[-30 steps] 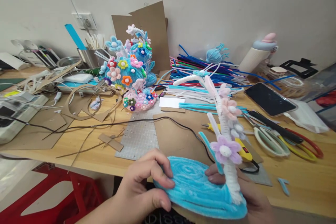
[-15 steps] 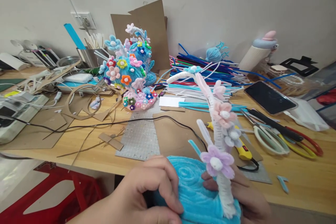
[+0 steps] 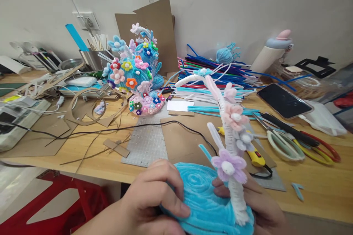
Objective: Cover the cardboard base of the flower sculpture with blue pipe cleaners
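A round blue fuzzy base (image 3: 197, 191) with a spiral top is held low in front of me. My left hand (image 3: 158, 198) grips its left edge, fingers curled over the top and side. Around the right side wraps my right hand (image 3: 259, 202), partly hidden behind a white wrapped stem (image 3: 237, 198). The stem rises upright from the base's right edge and bends left at its top. It bears a purple flower (image 3: 228, 167), a pink flower (image 3: 235, 116), a grey flower (image 3: 245, 137) and a small blue flower (image 3: 203, 72).
A flowered blue craft piece (image 3: 138, 73) stands at the back. Right of it lie pipe cleaners (image 3: 217, 64), a phone (image 3: 284, 101), scissors (image 3: 285, 145) and a yellow tool (image 3: 256, 158). A black cable (image 3: 110, 130) crosses the wooden table (image 3: 103, 169).
My left hand has shifted slightly left and up along the base, its thumb and fingers moving a little. The base and stem have barely moved.
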A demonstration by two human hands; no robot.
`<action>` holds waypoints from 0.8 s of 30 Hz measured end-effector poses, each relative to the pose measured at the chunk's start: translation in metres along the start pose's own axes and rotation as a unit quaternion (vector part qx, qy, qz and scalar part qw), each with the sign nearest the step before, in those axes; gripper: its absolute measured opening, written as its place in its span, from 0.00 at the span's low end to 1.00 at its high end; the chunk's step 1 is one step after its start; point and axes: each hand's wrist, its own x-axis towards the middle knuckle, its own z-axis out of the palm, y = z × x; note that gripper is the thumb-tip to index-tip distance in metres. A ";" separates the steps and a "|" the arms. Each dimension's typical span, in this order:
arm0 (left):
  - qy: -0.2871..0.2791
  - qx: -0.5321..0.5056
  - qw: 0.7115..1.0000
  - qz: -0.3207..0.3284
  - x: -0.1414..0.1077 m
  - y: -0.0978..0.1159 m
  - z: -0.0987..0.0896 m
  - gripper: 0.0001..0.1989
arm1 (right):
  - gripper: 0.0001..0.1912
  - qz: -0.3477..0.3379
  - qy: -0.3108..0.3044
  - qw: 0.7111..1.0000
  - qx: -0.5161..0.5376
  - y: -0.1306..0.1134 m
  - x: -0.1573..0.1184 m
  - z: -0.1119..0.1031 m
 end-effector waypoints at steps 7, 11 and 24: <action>-0.042 0.004 0.999 -0.007 0.000 -0.001 0.000 0.15 | 0.10 0.004 0.004 1.000 -0.007 -0.001 -0.001 0.000; 0.000 0.066 0.998 -0.007 0.005 0.002 0.003 0.17 | 0.10 0.024 0.022 0.999 -0.003 0.004 -0.005 0.002; 0.025 0.263 0.955 0.132 0.007 0.010 0.002 0.14 | 0.11 0.015 0.042 0.999 -0.017 0.004 -0.005 0.003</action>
